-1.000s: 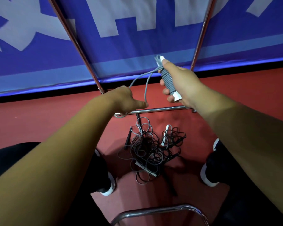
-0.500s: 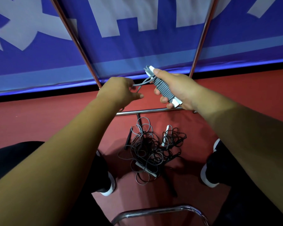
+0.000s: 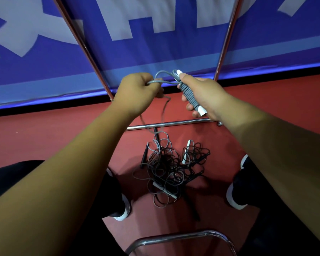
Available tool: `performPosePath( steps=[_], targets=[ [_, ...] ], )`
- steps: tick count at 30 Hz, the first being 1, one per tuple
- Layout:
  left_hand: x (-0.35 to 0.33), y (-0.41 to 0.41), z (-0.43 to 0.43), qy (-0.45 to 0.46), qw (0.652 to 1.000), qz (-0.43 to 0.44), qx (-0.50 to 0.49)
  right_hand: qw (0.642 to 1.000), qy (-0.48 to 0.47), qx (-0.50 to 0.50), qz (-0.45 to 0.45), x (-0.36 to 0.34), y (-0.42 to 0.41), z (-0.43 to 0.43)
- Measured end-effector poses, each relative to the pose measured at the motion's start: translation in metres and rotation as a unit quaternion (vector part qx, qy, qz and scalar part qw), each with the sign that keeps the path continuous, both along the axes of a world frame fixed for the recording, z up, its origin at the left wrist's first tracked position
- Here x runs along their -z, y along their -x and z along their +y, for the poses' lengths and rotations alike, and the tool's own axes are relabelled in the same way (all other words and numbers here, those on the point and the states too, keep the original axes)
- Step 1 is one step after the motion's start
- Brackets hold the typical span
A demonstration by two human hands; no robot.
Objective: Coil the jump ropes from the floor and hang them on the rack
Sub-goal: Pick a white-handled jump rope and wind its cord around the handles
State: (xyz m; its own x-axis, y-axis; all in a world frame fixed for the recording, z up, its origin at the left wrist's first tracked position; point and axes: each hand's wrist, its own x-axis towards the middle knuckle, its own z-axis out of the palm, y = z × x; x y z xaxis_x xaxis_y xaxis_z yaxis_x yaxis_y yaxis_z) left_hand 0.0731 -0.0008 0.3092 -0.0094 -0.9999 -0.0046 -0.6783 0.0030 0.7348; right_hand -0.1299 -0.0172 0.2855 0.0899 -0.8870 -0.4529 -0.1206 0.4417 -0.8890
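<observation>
At the left edge, a blue banner (image 3: 35,74) with pale lettering runs out of view, its characters too cropped to read. Across it slants the rack's left upright (image 3: 85,48), its top cut off above. Just right of its foot, the left hand (image 3: 137,93) shows only its back. Its fingers are curled in a fist around a loop of grey jump rope cord (image 3: 163,82), the fingertips hidden behind the knuckles. From that fist a slack strand drops past the rack's low crossbar (image 3: 170,123) toward the pile of jump ropes (image 3: 170,170) tangled on the red floor (image 3: 44,130). How many ropes lie there cannot be told; dark and grey cords show, with a few white-tipped and black handles poking out. Further right, the right hand (image 3: 203,93) has its fingers clamped around the handle bundle (image 3: 189,96), cord wound tightly about it, white ends showing above the thumb and below the fingers. Behind it the right upright (image 3: 227,39) also leaves the view. White-soled shoes (image 3: 233,199) flank the pile, partly hidden under the forearms, and a curved chrome tube (image 3: 183,236) is cropped at the bottom.
</observation>
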Motion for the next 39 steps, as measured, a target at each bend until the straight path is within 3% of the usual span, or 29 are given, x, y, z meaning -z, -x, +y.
performPosePath(
  steps=[2,4,7,10,12,16,21,25,27,32,35,39],
  targets=[
    [-0.005,0.007,0.003,-0.092,0.964,0.247,-0.026,1.000,0.002,0.004,0.004,0.001,0.000,0.000],
    [-0.008,0.007,0.003,-0.136,0.914,0.380,-0.032,1.000,0.005,0.005,0.014,0.002,0.001,0.000],
    [-0.016,0.003,0.003,-0.182,0.876,0.447,-0.006,1.000,0.007,-0.001,0.025,0.002,0.000,0.001],
    [-0.023,-0.001,0.004,-0.231,0.809,0.540,0.012,1.000,0.012,0.000,0.022,0.000,-0.001,0.002],
    [-0.022,-0.001,0.003,-0.213,0.805,0.554,-0.002,1.000,0.010,0.000,0.014,-0.002,-0.003,0.002],
    [-0.017,-0.008,0.001,-0.191,0.845,0.498,0.039,0.999,-0.009,0.021,-0.037,-0.006,-0.005,0.001],
    [-0.005,-0.009,0.002,-0.281,0.859,0.390,0.175,0.999,0.008,0.032,-0.009,-0.008,0.000,-0.001],
    [0.005,-0.008,0.008,-0.286,0.916,0.142,0.245,1.000,0.017,0.001,-0.003,-0.006,-0.003,0.002],
    [0.009,-0.006,0.008,-0.279,0.928,0.072,0.236,1.000,0.019,-0.009,-0.003,-0.004,-0.004,0.004],
    [0.011,-0.003,0.007,-0.132,0.961,-0.092,0.224,1.000,0.003,0.012,-0.021,-0.004,-0.003,0.002],
    [0.012,-0.004,0.006,-0.054,0.952,-0.221,0.206,0.999,-0.013,0.031,-0.027,-0.004,0.000,0.000],
    [0.013,-0.002,0.008,-0.033,0.940,-0.267,0.207,0.998,-0.039,0.051,-0.027,-0.002,0.001,0.001]
  ],
)
